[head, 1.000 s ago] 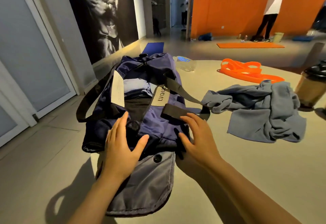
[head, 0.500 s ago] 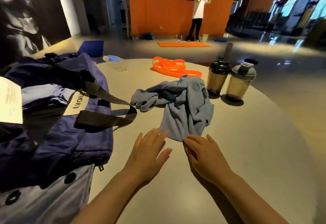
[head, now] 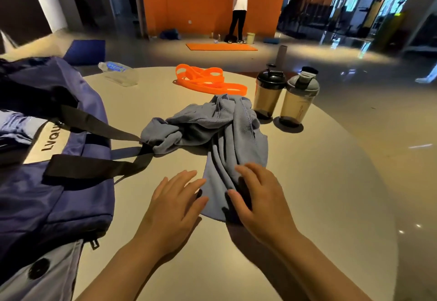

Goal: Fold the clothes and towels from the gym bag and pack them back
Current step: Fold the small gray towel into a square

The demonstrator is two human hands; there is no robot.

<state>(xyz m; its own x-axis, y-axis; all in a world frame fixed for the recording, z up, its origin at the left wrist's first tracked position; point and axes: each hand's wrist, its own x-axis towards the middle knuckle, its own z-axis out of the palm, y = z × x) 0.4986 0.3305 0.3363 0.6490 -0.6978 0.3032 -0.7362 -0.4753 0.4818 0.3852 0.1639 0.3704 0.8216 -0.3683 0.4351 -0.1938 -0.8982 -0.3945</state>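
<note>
**Both hands at the near end of the crumpled towel**

My left hand (head: 176,202) lies flat, fingers straight and slightly spread, its fingertips at the left border of the blue-grey towel (head: 227,139). My right hand (head: 257,196) rests on top of the towel's near end with the fingers spread and only lightly bent; I cannot tell whether any cloth is caught under the palm, since the hand hides that part. Neither hand grips anything that I can see.

The towel sits in a rumpled heap near the middle of the round counter (head: 319,182), so its true shape and corners are lost in the folds. Its left end touches the black strap (head: 101,125) of the navy gym bag (head: 59,194), which takes up the counter's left side and is cut off by the frame. Through the bag's opening a bit of pale blue fabric (head: 21,125) shows, too little to name. Lettering on the bag's light panel is only partly readable.

Toward the far edge lie orange resistance bands (head: 208,80) and a clear plastic bottle (head: 119,73) on its side. Two shaker bottles (head: 283,97) stand at the right of the towel, the nearer one just beside it. Beyond the counter a person (head: 241,4) stands by an orange mat (head: 221,47).
</note>
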